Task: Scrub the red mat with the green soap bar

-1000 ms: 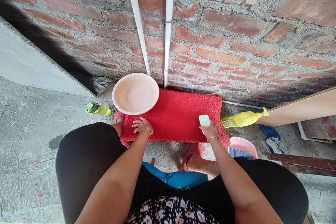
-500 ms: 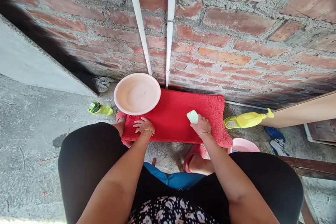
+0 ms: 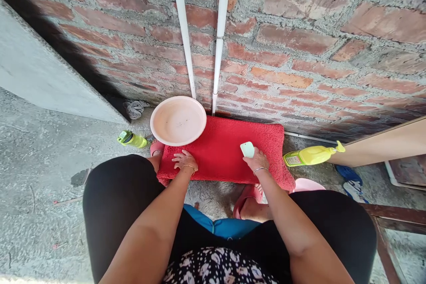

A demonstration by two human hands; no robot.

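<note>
A red, towel-like cloth (image 3: 222,151) lies spread over a low, flat support whose surface is hidden. My left hand (image 3: 185,159) rests on its left part, fingers spread and holding nothing. On the right part, my right hand (image 3: 258,159) grips a pale mint-green flat piece (image 3: 247,149) with rounded corners and a small dark mark near its edge. Its underside is hidden, and I cannot make out its kind. Just beyond my left hand, a pale pink basin (image 3: 179,122) with a few dark specks inside sits over the cloth's far left corner.
A yellow pump bottle (image 3: 313,154) is right of the cloth, above a partly hidden pink tub (image 3: 308,184). A green drink bottle (image 3: 133,139) is at the left. Two white pipes (image 3: 218,53) run down the brick wall (image 3: 286,40). A wooden frame (image 3: 396,214) stands at the right.
The whole view has shifted slightly. Both hands keep nearly the same places on the cloth, and the right still grips the pale green piece.
</note>
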